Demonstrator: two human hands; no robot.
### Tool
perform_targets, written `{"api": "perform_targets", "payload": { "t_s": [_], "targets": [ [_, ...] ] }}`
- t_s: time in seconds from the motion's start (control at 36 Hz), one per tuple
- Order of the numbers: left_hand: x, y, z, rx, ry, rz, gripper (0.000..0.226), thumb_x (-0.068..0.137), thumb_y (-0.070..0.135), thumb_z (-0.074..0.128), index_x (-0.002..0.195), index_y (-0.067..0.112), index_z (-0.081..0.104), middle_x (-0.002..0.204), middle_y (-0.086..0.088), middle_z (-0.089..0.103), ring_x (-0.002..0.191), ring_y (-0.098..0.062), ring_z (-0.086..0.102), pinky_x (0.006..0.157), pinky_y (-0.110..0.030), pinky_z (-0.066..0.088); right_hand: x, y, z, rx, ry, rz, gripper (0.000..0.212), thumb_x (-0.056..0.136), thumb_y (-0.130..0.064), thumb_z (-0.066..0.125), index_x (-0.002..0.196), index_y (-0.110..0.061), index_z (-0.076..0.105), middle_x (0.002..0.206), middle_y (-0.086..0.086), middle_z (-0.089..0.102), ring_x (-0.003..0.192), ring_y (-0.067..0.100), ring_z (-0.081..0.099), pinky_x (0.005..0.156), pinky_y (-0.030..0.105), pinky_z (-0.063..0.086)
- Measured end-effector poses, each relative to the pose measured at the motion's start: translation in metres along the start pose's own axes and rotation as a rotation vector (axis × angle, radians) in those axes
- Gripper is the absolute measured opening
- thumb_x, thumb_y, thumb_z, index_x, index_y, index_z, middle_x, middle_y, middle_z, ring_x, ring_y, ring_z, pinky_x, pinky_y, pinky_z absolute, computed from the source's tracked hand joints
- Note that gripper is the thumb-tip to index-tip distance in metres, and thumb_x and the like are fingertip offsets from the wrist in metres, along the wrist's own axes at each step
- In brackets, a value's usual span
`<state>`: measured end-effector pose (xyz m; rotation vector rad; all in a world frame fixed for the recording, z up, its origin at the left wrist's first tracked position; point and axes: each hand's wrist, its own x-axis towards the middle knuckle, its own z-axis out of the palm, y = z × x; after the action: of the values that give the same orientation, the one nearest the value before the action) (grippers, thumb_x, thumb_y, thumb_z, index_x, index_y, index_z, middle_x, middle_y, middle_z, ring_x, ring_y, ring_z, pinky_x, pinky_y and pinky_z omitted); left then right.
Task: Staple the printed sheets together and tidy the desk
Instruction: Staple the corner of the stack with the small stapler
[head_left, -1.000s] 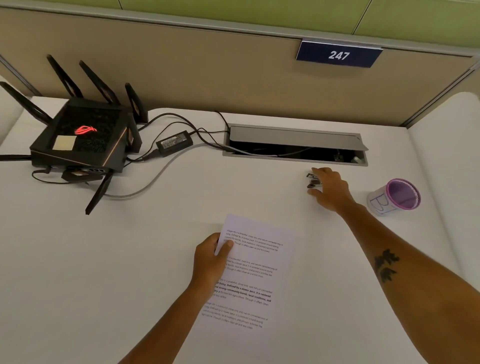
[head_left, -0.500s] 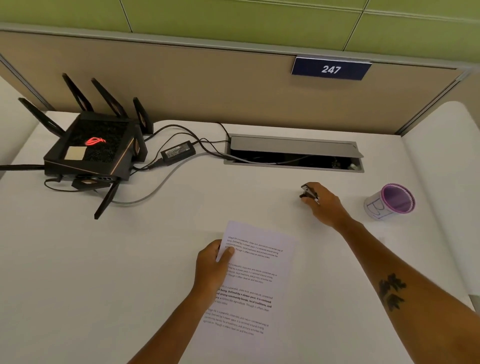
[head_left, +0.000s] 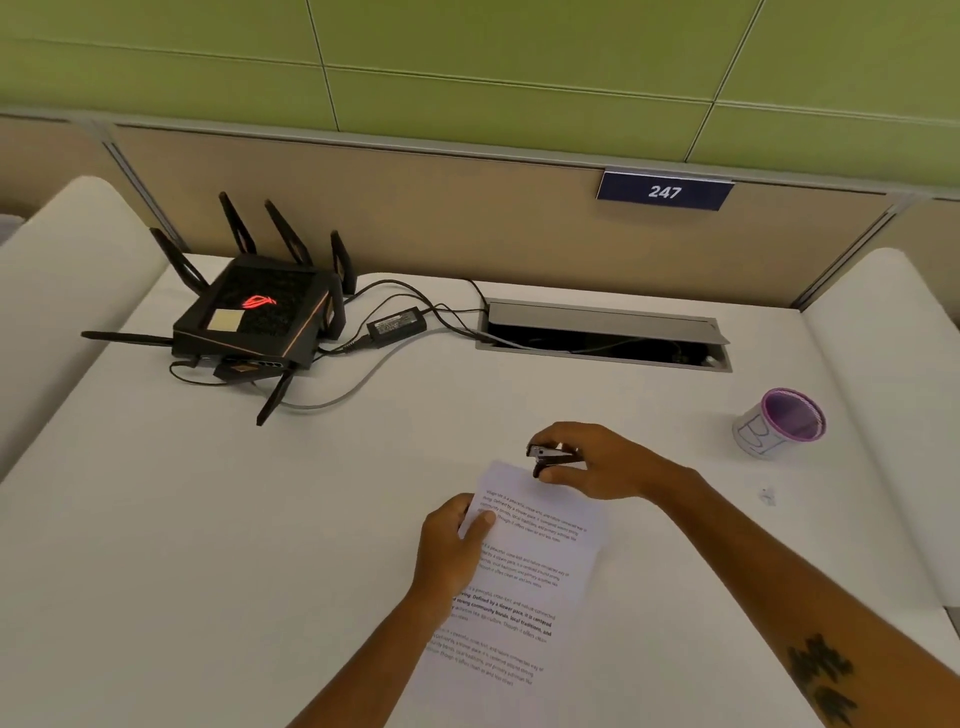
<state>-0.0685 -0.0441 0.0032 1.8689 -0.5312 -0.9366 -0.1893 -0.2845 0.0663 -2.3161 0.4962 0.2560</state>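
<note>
White desk (head_left: 208, 545), right hand (head_left: 597, 462) fingers (head_left: 558, 431) curled gripping stapler (head_left: 550, 457), left hand (head_left: 452, 551) pinching sheets (head_left: 524, 582)

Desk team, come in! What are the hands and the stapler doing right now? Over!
Right hand holds stapler at top edge of printed sheets. Left hand pinches sheets' left edge. Not stapled yet. Nothing in the way; cup off right.

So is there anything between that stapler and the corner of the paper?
Nothing visible. The right hand holds the stapler at the top edge of the sheets; the left hand pins their left edge, clear of it.
</note>
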Motion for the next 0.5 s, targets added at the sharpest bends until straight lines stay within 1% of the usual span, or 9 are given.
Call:
{"api": "perform_targets", "payload": {
  "t_s": [0.08,0.17,0.22,0.33,0.5],
  "targets": [
    [-0.008,0.0,0.001,0.024,-0.021,0.012,0.016,0.107,0.036,0.061,0.117,0.026,0.069,0.106,0.007,0.078,0.082,-0.017,0.079,0.067,-0.024,0.066,0.0,-0.016,-0.001,-0.078,-0.038,-0.025,0.042,0.094,-0.049,0.068,0.133,-0.032,0.062,0.128,-0.017,0.063,0.113,0.006,0.06,0.099,0.027,0.05],
    [-0.013,-0.002,0.001,0.072,-0.045,0.037,0.015,0.107,0.038,0.06,0.117,0.028,0.067,0.105,0.008,0.077,0.081,-0.016,0.079,0.066,-0.023,0.065,-0.002,-0.03,-0.003,-0.161,-0.07,-0.039,0.043,0.094,-0.051,0.067,0.133,-0.034,0.061,0.129,-0.017,0.062,0.113,0.006,0.058,0.099,0.03,0.051],
    [-0.016,-0.003,0.002,0.104,-0.054,0.059,0.016,0.107,0.038,0.06,0.116,0.027,0.067,0.105,0.009,0.076,0.082,-0.015,0.078,0.067,-0.022,0.065,-0.004,-0.04,-0.005,-0.215,-0.1,-0.052,0.044,0.094,-0.051,0.068,0.134,-0.034,0.062,0.129,-0.015,0.062,0.114,0.008,0.059,0.097,0.031,0.052],
    [-0.024,-0.003,0.0,0.126,-0.064,0.077,0.01,0.107,0.04,0.06,0.111,0.031,0.063,0.1,0.014,0.073,0.078,-0.013,0.077,0.062,-0.016,0.06,-0.007,-0.056,-0.01,-0.322,-0.144,-0.072,0.045,0.094,-0.052,0.068,0.134,-0.034,0.061,0.127,-0.015,0.062,0.11,0.007,0.057,0.093,0.03,0.053],
    [-0.028,-0.007,-0.002,0.143,-0.064,0.105,0.008,0.106,0.04,0.06,0.109,0.033,0.062,0.102,0.013,0.073,0.078,-0.011,0.076,0.062,-0.015,0.06,-0.012,-0.075,-0.013,-0.414,-0.161,-0.08,0.045,0.094,-0.054,0.067,0.135,-0.037,0.06,0.129,-0.017,0.061,0.112,0.008,0.056,0.093,0.03,0.051]
  ]
}}
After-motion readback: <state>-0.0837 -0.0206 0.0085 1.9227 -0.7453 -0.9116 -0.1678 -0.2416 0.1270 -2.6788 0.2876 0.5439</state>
